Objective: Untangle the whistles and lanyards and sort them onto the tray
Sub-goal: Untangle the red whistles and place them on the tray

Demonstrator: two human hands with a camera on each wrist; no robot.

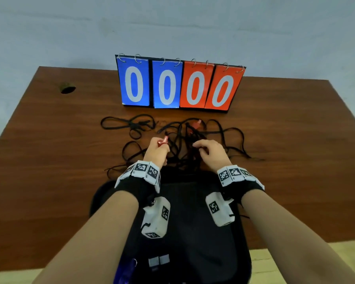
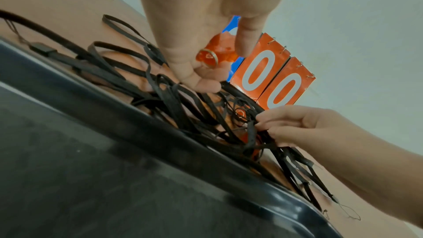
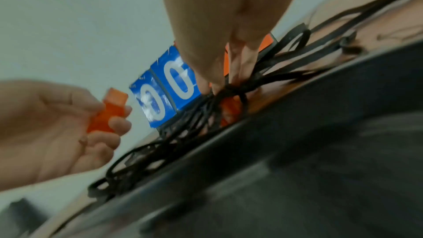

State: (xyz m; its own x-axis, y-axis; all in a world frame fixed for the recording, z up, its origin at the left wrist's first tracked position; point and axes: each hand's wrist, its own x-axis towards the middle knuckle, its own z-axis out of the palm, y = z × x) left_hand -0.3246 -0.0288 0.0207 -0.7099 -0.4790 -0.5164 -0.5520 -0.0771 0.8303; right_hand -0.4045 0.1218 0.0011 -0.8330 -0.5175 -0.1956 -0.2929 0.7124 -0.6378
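A heap of tangled black lanyards (image 1: pixel 180 144) lies on the brown table just beyond the black tray (image 1: pixel 193 222). My left hand (image 1: pixel 157 149) holds a translucent orange-red whistle (image 1: pixel 163 140) with a metal ring (image 2: pixel 209 58), lifted a little above the heap. In the right wrist view that whistle (image 3: pixel 107 113) sits between the fingers of the left hand. My right hand (image 1: pixel 208 149) pinches black straps (image 2: pixel 251 129) in the middle of the tangle. Another orange whistle (image 1: pixel 197 124) lies among the straps farther back, and one (image 3: pixel 230 109) shows under my right fingers.
A flip scoreboard (image 1: pixel 178 87) reading 0000, two blue cards and two orange, stands at the back of the table. A separate loop of black lanyard (image 1: pixel 129 125) lies to the left of the heap. A round hole (image 1: pixel 67 89) marks the table's far left.
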